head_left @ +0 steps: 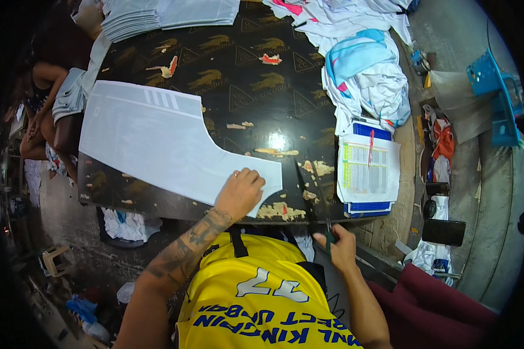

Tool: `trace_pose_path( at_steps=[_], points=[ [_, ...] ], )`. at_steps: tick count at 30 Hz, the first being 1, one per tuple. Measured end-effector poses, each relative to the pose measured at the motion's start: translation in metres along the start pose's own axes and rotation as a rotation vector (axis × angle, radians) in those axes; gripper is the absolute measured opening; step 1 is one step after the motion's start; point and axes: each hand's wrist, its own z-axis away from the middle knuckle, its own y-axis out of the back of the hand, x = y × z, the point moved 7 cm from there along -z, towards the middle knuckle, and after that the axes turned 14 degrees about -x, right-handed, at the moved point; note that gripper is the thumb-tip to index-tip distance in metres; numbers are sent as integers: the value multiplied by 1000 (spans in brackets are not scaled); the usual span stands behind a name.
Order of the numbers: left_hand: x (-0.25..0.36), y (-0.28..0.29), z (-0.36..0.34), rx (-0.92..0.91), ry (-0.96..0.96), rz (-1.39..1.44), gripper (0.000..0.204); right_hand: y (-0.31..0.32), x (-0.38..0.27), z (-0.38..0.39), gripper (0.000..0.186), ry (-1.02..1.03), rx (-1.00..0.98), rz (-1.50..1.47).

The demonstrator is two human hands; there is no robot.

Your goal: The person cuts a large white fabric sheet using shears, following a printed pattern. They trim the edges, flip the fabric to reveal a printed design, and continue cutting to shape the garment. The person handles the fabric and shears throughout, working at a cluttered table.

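A large white cut fabric panel point(151, 134) with pale stripes near its top edge lies flat on the black table point(239, 70). My left hand point(240, 191) rests on its narrow near end, with the fingers curled in and closed on the cloth. Just past the table's front edge, my right hand point(339, 247) is wrapped round the dark green handles of scissors point(329, 237). Their dark blades point away from me over the tabletop and are hard to make out against it. The scissors are apart from the panel, to its right.
Stacked white panels point(131, 20) sit at the far left. A heap of white and light blue garments point(367, 75) covers the far right. Papers point(370, 168) with a red pen lie at the right edge. Another person point(46, 110) sits at left; a blue plastic basket point(495, 93) stands at right.
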Motion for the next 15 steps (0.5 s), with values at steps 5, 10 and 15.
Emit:
trace_pose_path(
  at_steps=[5,10,15],
  points=[
    [8,-1,-20,-13,36,-131,14,2,-8,-28,55,30,-127,-56],
    [-38,28,44,488,404,396,9,10,4,-24,52,9,-223,-24],
    [-110,73,200,1201,1067,667,30,25,38,-4,51,-75,-440,-33]
  ],
)
